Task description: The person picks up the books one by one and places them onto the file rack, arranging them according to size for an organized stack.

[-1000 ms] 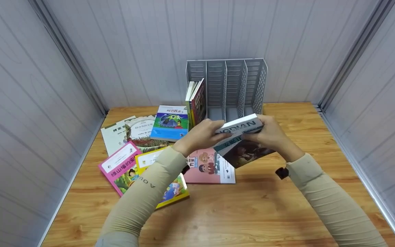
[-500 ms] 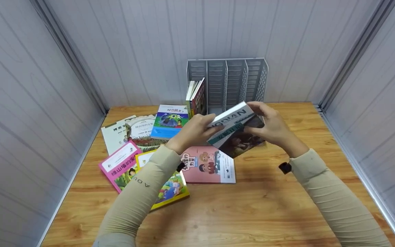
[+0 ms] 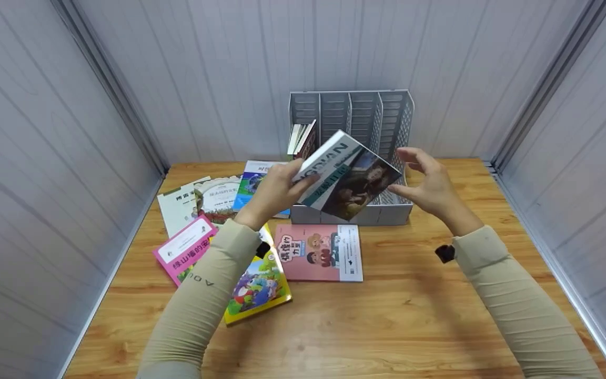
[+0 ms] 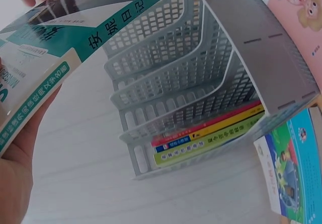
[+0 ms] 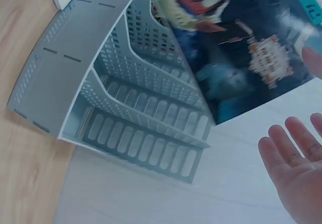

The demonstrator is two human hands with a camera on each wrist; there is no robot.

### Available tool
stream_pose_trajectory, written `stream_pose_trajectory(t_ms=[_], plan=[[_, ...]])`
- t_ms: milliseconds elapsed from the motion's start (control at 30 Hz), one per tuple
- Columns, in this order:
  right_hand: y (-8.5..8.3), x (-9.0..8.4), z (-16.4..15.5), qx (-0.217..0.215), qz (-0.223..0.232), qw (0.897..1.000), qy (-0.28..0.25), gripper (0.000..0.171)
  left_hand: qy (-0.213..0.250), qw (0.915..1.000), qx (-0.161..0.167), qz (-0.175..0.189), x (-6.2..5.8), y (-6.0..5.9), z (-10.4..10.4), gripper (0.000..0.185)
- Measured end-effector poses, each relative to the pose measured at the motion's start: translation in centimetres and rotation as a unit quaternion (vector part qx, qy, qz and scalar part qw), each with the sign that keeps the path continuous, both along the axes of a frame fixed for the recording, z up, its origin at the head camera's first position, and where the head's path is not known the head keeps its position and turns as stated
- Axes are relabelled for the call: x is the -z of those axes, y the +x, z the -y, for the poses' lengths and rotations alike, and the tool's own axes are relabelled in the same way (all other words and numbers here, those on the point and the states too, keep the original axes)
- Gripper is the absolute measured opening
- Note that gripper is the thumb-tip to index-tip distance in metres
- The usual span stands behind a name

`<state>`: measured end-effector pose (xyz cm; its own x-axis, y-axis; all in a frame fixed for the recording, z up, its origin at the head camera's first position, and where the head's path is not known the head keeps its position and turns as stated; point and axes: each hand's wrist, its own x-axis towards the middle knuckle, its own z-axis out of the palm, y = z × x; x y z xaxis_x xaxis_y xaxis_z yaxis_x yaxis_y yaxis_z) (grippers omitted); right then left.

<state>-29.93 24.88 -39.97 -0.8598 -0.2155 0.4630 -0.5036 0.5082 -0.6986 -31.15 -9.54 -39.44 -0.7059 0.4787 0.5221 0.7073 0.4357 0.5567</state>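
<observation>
My left hand point(image 3: 276, 192) grips a thick paperback book point(image 3: 353, 181) by its spine side, thumb on the cover. The book is white and teal with a dark painting, held tilted in front of the grey file rack point(image 3: 350, 215). My right hand point(image 3: 432, 187) is apart from the book, just past its right corner, fingers spread and slightly bent. In the right wrist view its fingers point(image 5: 297, 141) hold nothing. Several thin books point(image 4: 206, 136) stand upright in the rack's leftmost compartment; the other compartments hold no books in the left wrist view.
A pink book point(image 3: 319, 252) lies in front of the rack. To the left, a yellow-edged book point(image 3: 261, 287), a magenta book point(image 3: 190, 242), a blue book point(image 3: 250, 181) and pale books point(image 3: 177, 205) overlap on the wooden table point(image 3: 387, 326). Panel walls point(image 3: 219, 63) enclose the table.
The book has moved up and left toward the rack and turned counterclockwise. My right hand has let go of it and drawn away to the right; my left hand keeps its grip.
</observation>
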Motion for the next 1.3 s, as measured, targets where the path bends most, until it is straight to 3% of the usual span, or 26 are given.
stream_pose_trajectory(t_ms=[267, 567, 833, 1067, 1300], plan=[[-1.1, 1.3, -1.0, 0.015, 0.02, 1.0, -0.012, 0.07, 0.044, 0.9979, -0.045, -0.014, 0.0, -0.3, 1.4, 0.035], [-2.8, 4.6, -1.7, 0.023, 0.038, 0.999, 0.016, 0.061, 0.082, 0.9903, -0.107, -0.032, 0.5, -0.8, 1.6, 0.032], [-3.7, 8.0, -1.7, 0.018, 0.05, 0.995, 0.081, 0.053, 0.11, 0.9739, -0.193, -0.044, 1.1, -1.0, 0.4, 0.031], [-4.2, 10.3, -1.1, 0.008, 0.036, 0.992, 0.118, 0.049, 0.123, 0.9605, -0.247, -0.039, 1.6, -1.0, -0.8, 0.03], [-4.5, 12.0, -0.5, 0.018, 0.079, 0.98, 0.181, 0.055, 0.127, 0.9495, -0.286, -0.02, 2.0, -1.2, -2.4, 0.031]])
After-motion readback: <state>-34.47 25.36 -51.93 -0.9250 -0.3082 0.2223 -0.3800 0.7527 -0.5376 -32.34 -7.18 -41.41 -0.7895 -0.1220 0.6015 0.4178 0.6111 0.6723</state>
